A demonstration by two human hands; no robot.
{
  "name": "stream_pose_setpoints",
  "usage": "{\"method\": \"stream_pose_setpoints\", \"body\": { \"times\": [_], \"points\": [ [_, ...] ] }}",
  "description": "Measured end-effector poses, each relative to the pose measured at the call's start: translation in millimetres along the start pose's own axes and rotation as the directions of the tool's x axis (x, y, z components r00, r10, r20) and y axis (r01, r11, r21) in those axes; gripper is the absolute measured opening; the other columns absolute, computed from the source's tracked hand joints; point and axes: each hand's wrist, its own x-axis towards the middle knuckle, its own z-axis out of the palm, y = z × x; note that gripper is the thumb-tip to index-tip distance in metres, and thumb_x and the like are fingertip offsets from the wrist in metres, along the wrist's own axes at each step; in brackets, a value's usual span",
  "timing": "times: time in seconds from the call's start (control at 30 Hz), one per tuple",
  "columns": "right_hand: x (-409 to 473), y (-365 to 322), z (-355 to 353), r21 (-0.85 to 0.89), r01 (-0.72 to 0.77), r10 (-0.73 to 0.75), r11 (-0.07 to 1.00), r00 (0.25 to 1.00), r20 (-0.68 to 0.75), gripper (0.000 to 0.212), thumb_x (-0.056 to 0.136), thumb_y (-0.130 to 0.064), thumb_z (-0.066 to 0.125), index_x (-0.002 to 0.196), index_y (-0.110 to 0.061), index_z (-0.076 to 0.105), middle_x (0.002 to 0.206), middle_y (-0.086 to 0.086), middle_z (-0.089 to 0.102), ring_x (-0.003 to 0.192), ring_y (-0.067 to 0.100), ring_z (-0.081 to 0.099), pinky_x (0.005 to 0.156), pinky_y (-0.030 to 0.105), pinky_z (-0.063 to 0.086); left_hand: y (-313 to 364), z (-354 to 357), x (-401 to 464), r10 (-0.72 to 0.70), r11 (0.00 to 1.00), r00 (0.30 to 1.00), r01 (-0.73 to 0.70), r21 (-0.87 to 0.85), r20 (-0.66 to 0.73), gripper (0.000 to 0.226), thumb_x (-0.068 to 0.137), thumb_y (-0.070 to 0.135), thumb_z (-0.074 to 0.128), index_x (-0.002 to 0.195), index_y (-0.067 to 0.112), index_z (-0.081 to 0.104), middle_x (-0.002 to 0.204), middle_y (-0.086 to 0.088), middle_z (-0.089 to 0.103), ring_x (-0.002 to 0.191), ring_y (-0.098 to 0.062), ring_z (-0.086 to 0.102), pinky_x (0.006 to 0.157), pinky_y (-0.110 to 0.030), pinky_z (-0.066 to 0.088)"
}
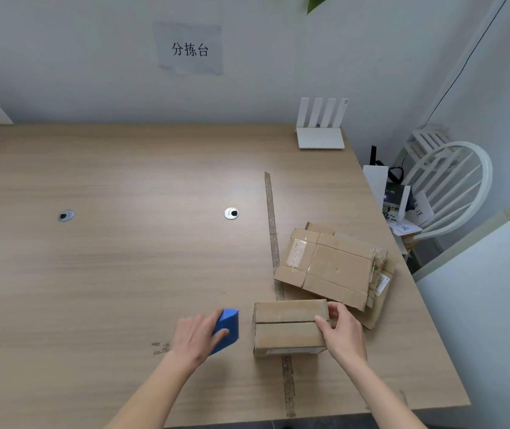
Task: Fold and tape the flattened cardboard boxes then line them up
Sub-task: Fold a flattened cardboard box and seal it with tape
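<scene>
While the right hand point(341, 331) pinches the folded box point(289, 326) at its right end, near the desk point(123, 274) front edge, the left hand point(199, 335) grips a blue tape dispenser point(227, 329) just beside it. Flattened boxes point(334, 267) lie behind. Cardboard looks light, stiff, crushable; best held by the ends.

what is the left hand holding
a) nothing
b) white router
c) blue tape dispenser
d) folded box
c: the left hand grips the blue tape dispenser on the table, while the right hand holds the folded box.
</scene>
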Motion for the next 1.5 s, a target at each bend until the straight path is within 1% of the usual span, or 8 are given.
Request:
{"method": "stream_pose_setpoints", "body": {
  "times": [0.2,0.33,0.5,0.63,0.73,1.0,1.17,1.5],
  "points": [
    [12.4,-9.7,7.0,-0.044,0.111,-0.109,0.993,0.993,0.054,0.041,0.094,-0.033,0.065,0.135,-0.03,0.06,0.122,-0.009,0.067,0.113,0.015,0.06,0.092,0.033,0.049,-12.6,43.1,1.6,-0.001,1.0,1.0,0.0,0.017,0.022,0.083,0.033,0.04,0.1,0.112,0.029,0.075,0.051,0.007,0.054,0.04,-0.017,0.056,0.052,-0.027,0.029],
    [29.0,-21.9,13.6,-0.089,0.217,-0.203,0.972,0.968,0.146,0.045,0.1,-0.031,0.057,0.144,-0.031,0.053,0.129,-0.009,0.062,0.125,0.016,0.054,0.098,0.034,0.045,-15.2,58.0,-10.8,-0.058,0.998,0.996,0.056,0.03,0.062,0.082,0.038,0.038,0.099,0.115,0.029,0.075,0.05,0.004,0.054,0.041,-0.019,0.057,0.052,-0.029,0.038],
    [50.1,-42.5,27.0,-0.098,0.31,-0.282,0.946,0.932,0.229,0.043,0.102,-0.026,0.053,0.144,-0.034,0.053,0.141,-0.01,0.058,0.132,0.016,0.05,0.106,0.038,0.044,3.7,32.5,-11.9,-0.046,0.994,0.995,0.036,-0.108,-0.089,0.082,0.065,0.068,0.069,0.133,0.022,0.061,0.084,0.001,0.063,0.066,-0.021,0.064,0.06,-0.033,0.048],
    [57.6,-55.3,37.0,-0.066,0.361,-0.332,0.93,0.904,0.269,0.043,0.1,-0.018,0.054,0.141,-0.033,0.056,0.143,-0.008,0.058,0.134,0.017,0.05,0.111,0.04,0.042,33.9,-0.7,-10.9,0.302,0.912,0.933,-0.343,-0.227,-0.197,0.097,0.076,0.077,0.058,0.157,0.035,0.026,0.147,0.001,0.047,0.124,-0.015,0.053,0.102,-0.034,0.047],
    [56.6,-60.9,42.6,-0.041,0.386,-0.351,0.921,0.873,0.339,0.042,0.101,-0.017,0.053,0.14,-0.034,0.057,0.142,-0.006,0.059,0.134,0.018,0.049,0.112,0.039,0.04,50.3,-2.0,-6.0,0.404,0.871,0.897,-0.437,-0.222,-0.182,0.084,0.08,0.083,0.049,0.153,0.046,0.029,0.162,-0.002,0.029,0.139,-0.017,0.042,0.112,-0.037,0.038],
    [17.8,-46.0,36.7,-0.015,0.358,-0.348,0.934,0.917,0.192,0.064,0.098,-0.042,0.058,0.155,-0.035,0.031,0.167,-0.01,0.016,0.154,0.009,0.013,0.124,0.034,0.021,76.9,13.7,-12.5,0.281,0.925,0.94,-0.319,-0.208,-0.191,0.074,0.08,0.079,0.042,0.144,0.039,0.043,0.16,-0.004,0.036,0.095,-0.019,0.068,0.053,-0.03,0.056],
    [-1.8,-31.4,44.6,0.043,0.368,-0.366,0.929,0.896,0.251,0.066,0.097,-0.041,0.061,0.155,-0.04,0.029,0.167,-0.019,-0.003,0.154,0.005,0.012,0.12,0.034,0.029,87.7,4.7,-14.1,0.265,0.931,0.958,-0.283,-0.231,-0.109,0.084,0.082,0.083,0.036,0.151,0.036,0.033,0.166,-0.005,0.018,0.118,-0.018,0.059,0.076,-0.032,0.057],
    [-13.0,-20.4,34.7,0.003,0.367,-0.36,0.93,0.909,0.211,0.061,0.101,-0.046,0.052,0.157,-0.04,0.026,0.166,-0.023,-0.003,0.153,-0.001,0.004,0.123,0.03,0.02,13.6,41.6,-37.8,-0.056,0.99,0.996,0.047,-0.133,-0.064,0.081,0.086,0.081,0.028,0.134,0.027,0.061,0.117,-0.005,0.068,0.098,-0.022,0.069,0.08,-0.035,0.058]
  ]
}}
